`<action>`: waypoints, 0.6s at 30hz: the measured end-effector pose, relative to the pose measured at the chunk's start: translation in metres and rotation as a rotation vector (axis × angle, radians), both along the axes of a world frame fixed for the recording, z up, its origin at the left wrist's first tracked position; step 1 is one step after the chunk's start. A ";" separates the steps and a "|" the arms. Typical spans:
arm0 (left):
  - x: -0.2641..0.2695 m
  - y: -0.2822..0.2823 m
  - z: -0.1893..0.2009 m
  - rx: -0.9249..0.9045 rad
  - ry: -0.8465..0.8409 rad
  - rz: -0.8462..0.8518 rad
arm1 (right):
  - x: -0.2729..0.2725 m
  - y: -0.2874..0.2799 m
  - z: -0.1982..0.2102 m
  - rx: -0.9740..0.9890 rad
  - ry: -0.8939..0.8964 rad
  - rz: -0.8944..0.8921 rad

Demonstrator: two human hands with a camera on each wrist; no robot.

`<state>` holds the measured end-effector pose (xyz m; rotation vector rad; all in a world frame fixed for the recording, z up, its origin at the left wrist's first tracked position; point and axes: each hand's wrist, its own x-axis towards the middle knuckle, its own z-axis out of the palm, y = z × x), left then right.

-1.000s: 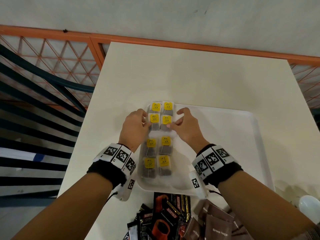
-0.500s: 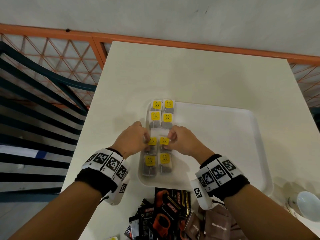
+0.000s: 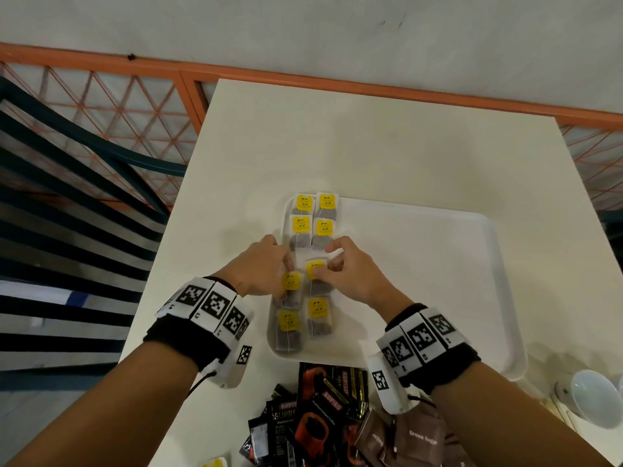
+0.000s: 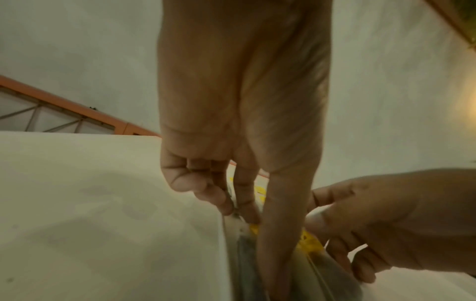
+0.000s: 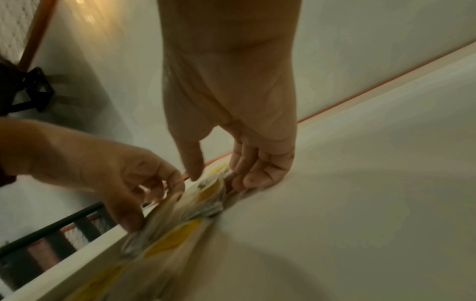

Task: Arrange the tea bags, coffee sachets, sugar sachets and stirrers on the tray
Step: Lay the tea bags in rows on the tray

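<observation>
Yellow-tagged tea bag (image 3: pixel 316 276) (under right-hand fingers (image 3: pixel 332 264)) now sits tilted.

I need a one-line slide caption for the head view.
Both hands adjust tea bags on the white tray.

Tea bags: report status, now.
Left hand and right hand each pinching a third-row tea bag. Eight bags on tray. Coffee sachets waiting off-tray.

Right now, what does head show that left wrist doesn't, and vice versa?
Only head: the full two-column layout of tea bags along the tray's left side, plus coffee sachets and brown sugar sachets still off the tray. Only left wrist: the underside of the left hand, its fingers reaching down at a bag. Both: right hand close by, yellow tags.
</observation>
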<state>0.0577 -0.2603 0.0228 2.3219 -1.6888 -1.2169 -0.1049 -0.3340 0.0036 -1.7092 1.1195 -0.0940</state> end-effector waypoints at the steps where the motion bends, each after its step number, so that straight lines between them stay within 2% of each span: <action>1: 0.001 -0.001 0.000 -0.024 0.027 0.012 | 0.000 0.000 -0.002 -0.032 -0.005 -0.015; 7: 0.000 -0.002 0.001 -0.302 0.202 0.178 | -0.003 -0.005 -0.008 -0.054 -0.152 -0.163; 11: 0.000 -0.007 -0.002 -0.370 0.161 0.221 | -0.005 -0.012 -0.012 -0.098 -0.167 -0.221; 18: -0.004 -0.007 -0.010 -0.399 0.090 0.129 | -0.002 -0.017 -0.015 -0.129 -0.147 -0.222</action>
